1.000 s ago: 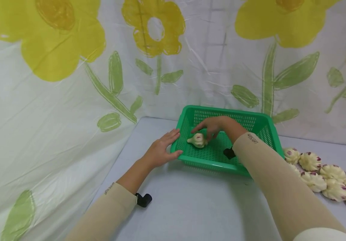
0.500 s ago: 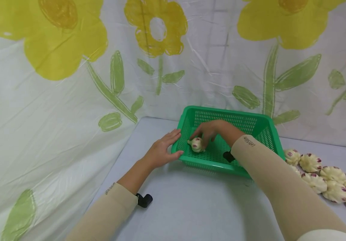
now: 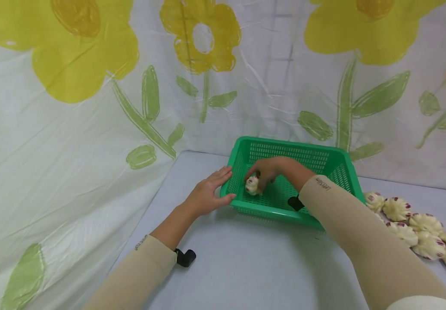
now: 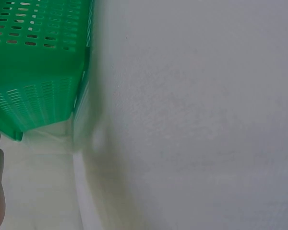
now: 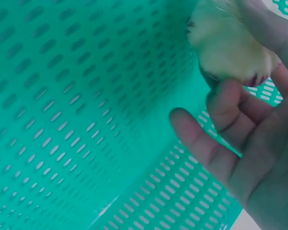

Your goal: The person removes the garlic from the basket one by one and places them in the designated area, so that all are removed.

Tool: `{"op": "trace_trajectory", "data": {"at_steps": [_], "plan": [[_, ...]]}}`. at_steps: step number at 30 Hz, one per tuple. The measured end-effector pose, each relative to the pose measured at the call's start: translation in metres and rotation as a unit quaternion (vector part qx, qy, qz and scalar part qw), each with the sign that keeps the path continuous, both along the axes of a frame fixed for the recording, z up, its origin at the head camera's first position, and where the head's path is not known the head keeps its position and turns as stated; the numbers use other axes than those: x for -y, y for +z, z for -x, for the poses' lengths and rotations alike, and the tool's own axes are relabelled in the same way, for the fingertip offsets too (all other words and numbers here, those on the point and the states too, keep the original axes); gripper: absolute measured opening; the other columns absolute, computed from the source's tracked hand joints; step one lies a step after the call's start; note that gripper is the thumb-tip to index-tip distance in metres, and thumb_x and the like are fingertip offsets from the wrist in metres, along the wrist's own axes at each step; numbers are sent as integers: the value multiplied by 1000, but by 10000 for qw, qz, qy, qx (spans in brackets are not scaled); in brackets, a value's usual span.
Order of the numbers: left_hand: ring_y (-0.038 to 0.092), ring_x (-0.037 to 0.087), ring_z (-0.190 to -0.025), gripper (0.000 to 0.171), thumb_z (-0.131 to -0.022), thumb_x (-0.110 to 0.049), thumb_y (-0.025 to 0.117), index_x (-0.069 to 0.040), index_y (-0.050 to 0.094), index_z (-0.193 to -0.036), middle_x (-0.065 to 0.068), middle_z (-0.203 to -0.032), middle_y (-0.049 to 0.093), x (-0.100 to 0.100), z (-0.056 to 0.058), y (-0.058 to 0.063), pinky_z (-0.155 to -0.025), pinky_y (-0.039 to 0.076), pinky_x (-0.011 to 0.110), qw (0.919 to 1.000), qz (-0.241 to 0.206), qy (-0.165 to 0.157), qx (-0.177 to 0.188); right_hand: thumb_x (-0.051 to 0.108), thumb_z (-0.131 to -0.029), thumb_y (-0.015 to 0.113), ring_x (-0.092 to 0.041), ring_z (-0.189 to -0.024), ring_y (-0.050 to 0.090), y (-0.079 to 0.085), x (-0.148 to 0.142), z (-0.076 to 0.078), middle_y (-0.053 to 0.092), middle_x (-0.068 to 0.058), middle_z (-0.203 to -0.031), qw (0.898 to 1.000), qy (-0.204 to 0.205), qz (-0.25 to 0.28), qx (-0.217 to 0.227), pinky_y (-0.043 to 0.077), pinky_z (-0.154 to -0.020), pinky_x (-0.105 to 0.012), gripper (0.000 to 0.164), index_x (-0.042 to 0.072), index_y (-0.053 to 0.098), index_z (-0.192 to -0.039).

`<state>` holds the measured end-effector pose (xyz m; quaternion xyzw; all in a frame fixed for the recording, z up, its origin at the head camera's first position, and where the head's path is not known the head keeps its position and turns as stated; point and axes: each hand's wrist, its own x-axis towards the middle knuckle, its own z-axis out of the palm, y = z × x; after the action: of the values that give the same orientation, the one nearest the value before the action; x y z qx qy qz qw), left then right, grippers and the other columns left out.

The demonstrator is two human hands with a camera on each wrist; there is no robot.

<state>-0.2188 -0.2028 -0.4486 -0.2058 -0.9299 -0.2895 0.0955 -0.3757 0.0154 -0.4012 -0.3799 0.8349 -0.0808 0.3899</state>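
Note:
A garlic bulb, cream with purple-red marks, is inside the left part of a green perforated plastic basket. My right hand reaches down into the basket and grips the bulb between thumb and fingers. In the right wrist view the garlic lies between the thumb and curled fingers, with the little finger sticking out loosely. My left hand rests its fairly straight fingers and thumb against the basket's left rim. Only the edge of that hand shows in the left wrist view, beside the basket wall.
Several more garlic bulbs lie grouped on the pale table to the right of the basket. A white curtain printed with yellow flowers hangs directly behind the table and along its left side.
My right hand has closed its fingers round the garlic bulb, which has turned and shifted slightly within the basket. The left hand has stayed at the rim.

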Motion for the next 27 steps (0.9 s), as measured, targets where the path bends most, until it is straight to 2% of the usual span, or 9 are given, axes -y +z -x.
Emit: {"op": "trace_trajectory", "data": {"at_steps": [4, 7, 11, 17, 20, 22, 24, 27], "plan": [[31, 20, -147, 72, -91, -44, 65, -9, 42, -150, -1, -159, 34, 0, 0, -1, -116, 33, 44, 10000, 30, 31, 11, 30, -83, 77, -24, -112, 56, 0, -7, 0, 58, -9, -129, 9969, -37, 409, -672, 53, -87, -38, 66, 18, 53, -143], [31, 20, -147, 71, -91, -44, 65, -9, 43, -149, -1, -159, 34, 1, 1, -2, -116, 33, 44, 10000, 66, 46, -31, 32, -82, 74, -22, -102, 58, 3, -10, -3, 62, -8, -122, 9890, -136, 834, -1217, 52, -81, -36, 64, 12, 56, -140], [31, 21, -147, 70, -91, -43, 64, -8, 44, -149, -1, -159, 35, 1, 2, -3, -116, 33, 45, 9999, 86, 34, -90, 33, -81, 73, -20, -91, 60, 11, -15, -8, 66, -8, -115, 9716, -259, 1344, -1931, 51, -74, -35, 63, 8, 58, -137], [31, 20, -147, 70, -91, -44, 64, -10, 44, -149, -3, -159, 34, 1, 3, -4, -116, 33, 44, 9999, 89, 48, -66, 47, -82, 75, -17, -88, 63, 27, -29, -17, 69, -3, -110, 9445, -383, 1748, -2756, 53, -74, -38, 65, 10, 61, -133], [31, 20, -147, 70, -91, -45, 64, -11, 43, -149, -3, -159, 34, 1, 3, -4, -117, 33, 43, 9999, 75, 52, -80, 50, -84, 75, -14, -76, 60, 33, -41, -21, 68, 1, -94, 9320, -264, 1998, -3012, 50, -66, -35, 53, 13, 66, -119], [31, 21, -147, 70, -91, -44, 65, -11, 44, -149, -3, -159, 34, 1, 3, -5, -117, 32, 43, 9999, 43, 42, -100, 52, -84, 74, -12, -70, 56, 36, -50, -24, 64, 3, -86, 9202, -137, 2132, -3280, 46, -62, -32, 47, 15, 67, -113], [32, 22, -147, 70, -91, -43, 65, -10, 44, -149, -2, -158, 35, 2, 3, -5, -116, 33, 44, 9999, 20, 27, -145, 50, -83, 76, -11, -68, 52, 40, -61, -28, 61, 3, -83, 9034, -37, 2346, -3589, 43, -59, -31, 45, 15, 68, -110], [32, 22, -147, 70, -91, -42, 65, -10, 44, -149, -1, -158, 36, 2, 3, -6, -116, 33, 45, 9998, -9, 13, -185, 49, -79, 80, -10, -69, 49, 44, -78, -33, 59, 2, -89, 8752, 33, 2488, -4148, 42, -59, -30, 51, 14, 70, -115]]}}
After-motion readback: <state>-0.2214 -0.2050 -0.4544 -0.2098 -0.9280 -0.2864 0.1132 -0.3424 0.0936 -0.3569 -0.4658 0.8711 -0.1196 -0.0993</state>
